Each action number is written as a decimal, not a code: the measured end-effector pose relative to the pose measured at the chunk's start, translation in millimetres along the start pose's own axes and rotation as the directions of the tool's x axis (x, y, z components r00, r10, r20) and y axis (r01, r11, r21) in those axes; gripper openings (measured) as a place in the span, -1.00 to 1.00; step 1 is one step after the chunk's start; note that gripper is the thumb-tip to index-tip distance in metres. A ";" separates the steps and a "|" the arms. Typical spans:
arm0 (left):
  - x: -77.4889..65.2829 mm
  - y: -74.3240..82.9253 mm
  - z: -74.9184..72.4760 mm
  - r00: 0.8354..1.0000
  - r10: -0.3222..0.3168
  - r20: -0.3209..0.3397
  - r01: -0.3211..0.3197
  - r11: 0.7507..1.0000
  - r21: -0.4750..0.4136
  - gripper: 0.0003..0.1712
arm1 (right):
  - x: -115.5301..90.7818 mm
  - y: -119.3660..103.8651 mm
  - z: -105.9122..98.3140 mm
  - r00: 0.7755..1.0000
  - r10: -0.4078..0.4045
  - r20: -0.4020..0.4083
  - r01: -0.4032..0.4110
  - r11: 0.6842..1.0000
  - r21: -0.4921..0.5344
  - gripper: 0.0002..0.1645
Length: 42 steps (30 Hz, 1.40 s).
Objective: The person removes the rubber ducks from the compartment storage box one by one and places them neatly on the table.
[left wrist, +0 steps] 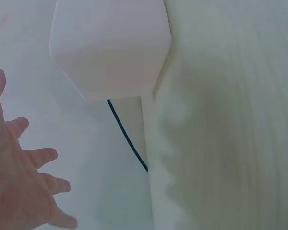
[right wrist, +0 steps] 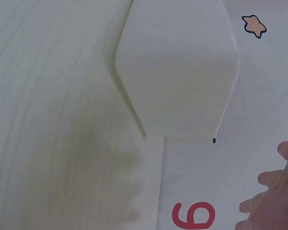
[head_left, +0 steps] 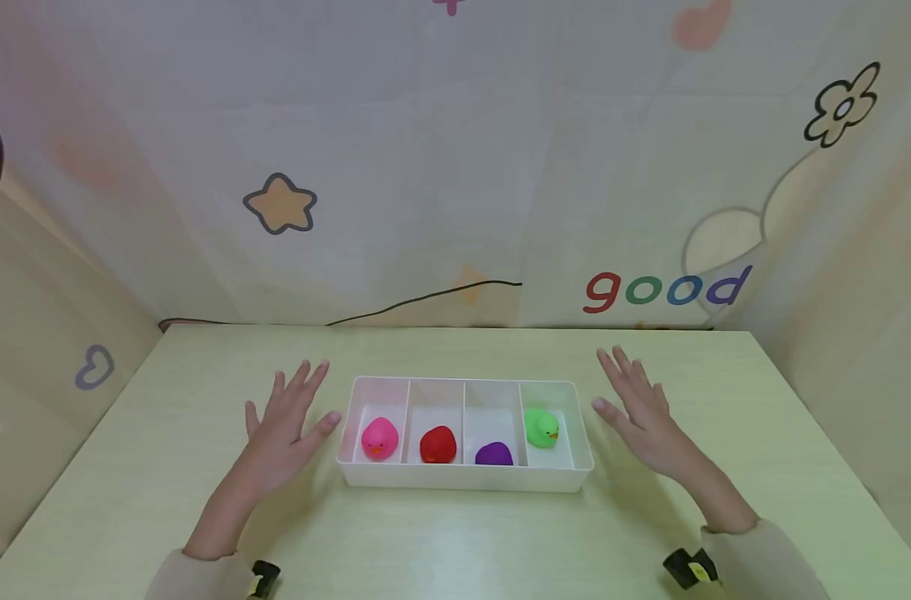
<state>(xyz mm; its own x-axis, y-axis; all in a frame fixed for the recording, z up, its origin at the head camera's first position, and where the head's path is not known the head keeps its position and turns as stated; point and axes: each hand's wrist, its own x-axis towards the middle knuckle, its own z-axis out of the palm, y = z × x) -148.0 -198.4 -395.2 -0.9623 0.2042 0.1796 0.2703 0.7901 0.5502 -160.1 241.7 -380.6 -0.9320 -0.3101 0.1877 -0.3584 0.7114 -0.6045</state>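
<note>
The left hand (head_left: 281,442) and right hand (head_left: 644,423), fingers spread, flank a white four-compartment tray (head_left: 463,477) (pink toy duck (head_left: 380,437) leftmost, green toy duck (head_left: 541,428) rightmost).

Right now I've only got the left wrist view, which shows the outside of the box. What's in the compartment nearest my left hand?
Observer: The pink duck, in the leftmost of the box's four compartments.
Operator: And the one at the opposite end?
Observer: The green duck, with its beak pointing right.
Operator: Where's my right hand?
Observer: Your right hand is beside the box's right end, apart from it and holding nothing.
</note>
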 end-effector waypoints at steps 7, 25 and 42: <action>2.7 -6.5 3.0 1.000 0.019 -0.011 -0.021 0.984 -0.179 -0.27 | 4.5 2.7 -1.3 1.000 0.001 0.011 -0.004 0.983 0.184 -0.22; 7.3 -5.6 12.3 0.984 -0.016 0.180 0.115 0.823 -0.556 -0.35 | 10.8 1.8 1.8 0.997 0.009 0.083 -0.048 0.874 0.483 -0.34; 14.2 -16.7 22.2 0.941 -0.006 0.338 0.208 0.799 -0.564 -0.37 | 22.2 4.9 16.8 0.988 -0.024 0.150 -0.028 0.942 0.334 -0.50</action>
<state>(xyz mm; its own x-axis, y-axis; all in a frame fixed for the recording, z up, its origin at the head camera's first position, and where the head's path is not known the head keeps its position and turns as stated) -166.8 -195.8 -419.9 -0.9173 0.3827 -0.1100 0.0328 0.3481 0.9369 -181.7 227.7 -392.3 -0.9046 -0.4179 0.0842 -0.2938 0.4681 -0.8334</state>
